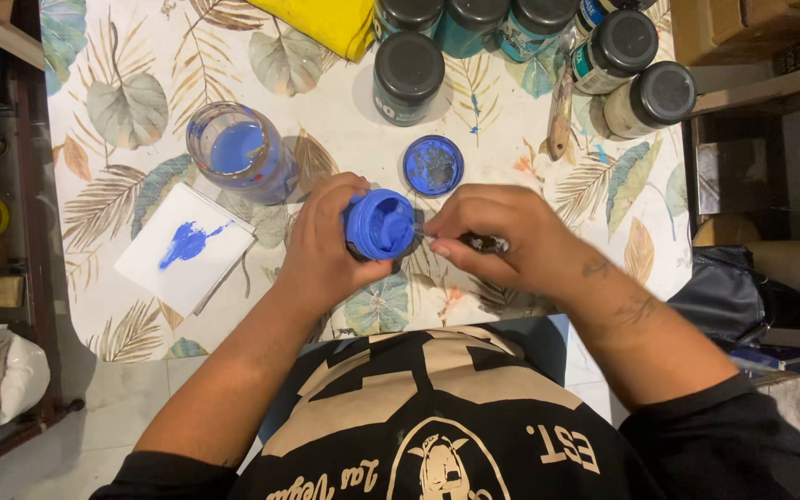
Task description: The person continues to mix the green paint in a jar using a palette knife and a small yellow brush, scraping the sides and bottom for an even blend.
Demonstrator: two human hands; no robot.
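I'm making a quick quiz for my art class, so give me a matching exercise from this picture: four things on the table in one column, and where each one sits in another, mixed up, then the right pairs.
Things:
1. open blue paint jar
2. loose blue lid
3. glass of blue water
4. white paper with a blue smear

Places:
A. flat on the table, just beyond the hands
B. held in the left hand
C. left of the hands, nearest the table's front edge
D. standing beyond the paper, left of the lid

Pairs: 1-B, 2-A, 3-D, 4-C
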